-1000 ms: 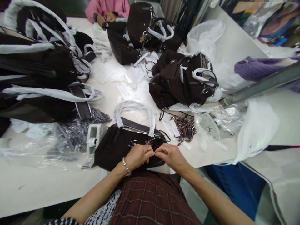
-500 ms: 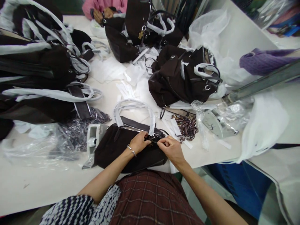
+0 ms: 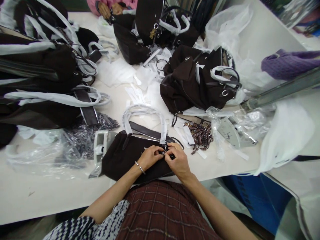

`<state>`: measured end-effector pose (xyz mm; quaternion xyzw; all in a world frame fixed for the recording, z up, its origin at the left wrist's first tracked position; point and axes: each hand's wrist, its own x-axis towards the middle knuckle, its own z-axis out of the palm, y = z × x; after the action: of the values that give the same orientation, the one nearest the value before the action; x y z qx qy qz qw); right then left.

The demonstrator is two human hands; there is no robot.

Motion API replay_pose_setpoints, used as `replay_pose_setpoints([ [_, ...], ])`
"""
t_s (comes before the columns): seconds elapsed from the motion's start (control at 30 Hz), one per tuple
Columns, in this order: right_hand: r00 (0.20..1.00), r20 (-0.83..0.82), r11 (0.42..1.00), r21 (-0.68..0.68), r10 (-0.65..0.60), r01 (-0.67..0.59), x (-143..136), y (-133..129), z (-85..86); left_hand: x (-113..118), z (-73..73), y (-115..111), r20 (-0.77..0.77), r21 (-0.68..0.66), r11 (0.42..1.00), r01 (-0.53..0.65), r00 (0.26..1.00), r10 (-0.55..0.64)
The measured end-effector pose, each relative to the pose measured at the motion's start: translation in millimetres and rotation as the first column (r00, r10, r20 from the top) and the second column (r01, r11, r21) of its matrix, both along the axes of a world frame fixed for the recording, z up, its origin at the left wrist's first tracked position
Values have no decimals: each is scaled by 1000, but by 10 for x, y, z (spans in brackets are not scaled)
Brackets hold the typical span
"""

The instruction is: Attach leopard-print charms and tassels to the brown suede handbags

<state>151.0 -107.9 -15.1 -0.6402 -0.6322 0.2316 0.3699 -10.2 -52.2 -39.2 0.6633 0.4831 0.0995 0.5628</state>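
A dark brown handbag (image 3: 125, 160) lies flat at the table's front edge, its handles (image 3: 145, 108) wrapped in white paper and pointing away from me. Over the bag's right end, my left hand (image 3: 151, 157) is closed in a pinch at a small metal fitting near the base of the handle. Facing it, my right hand (image 3: 178, 159) pinches at the same spot, its fingertips nearly meeting the left ones. What the fingertips hold is too small and covered to name. A bundle of brown patterned charms or cords (image 3: 200, 135) lies just beyond my right hand.
Wrapped handbags (image 3: 40, 66) are heaped on the left, with more brown bags (image 3: 195, 80) at the back. A tape dispenser (image 3: 100, 150) touches the bag's left end. Clear plastic (image 3: 50, 156) and paper scraps lie about. Across the table are another person's hands (image 3: 111, 10).
My right hand has moved left and closer to my left hand, which has shifted slightly right. Both now meet at the fitting. The view has shifted slightly.
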Motion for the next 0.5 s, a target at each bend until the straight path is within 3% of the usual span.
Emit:
replay_pose_setpoints([
  [0.17,999,16,999,19,-43,43,32,-61,-50,18,-33,30,4,6,999,46,999,-46],
  [0.37,998,31,998,40,-51,50,15,-46,-60,-2,26,2,13,16,999,29,999,-29],
  [0.5,999,27,998,53,-47,46,1,-34,-23,6,13,-12,137,10,1000,-23,990,21],
])
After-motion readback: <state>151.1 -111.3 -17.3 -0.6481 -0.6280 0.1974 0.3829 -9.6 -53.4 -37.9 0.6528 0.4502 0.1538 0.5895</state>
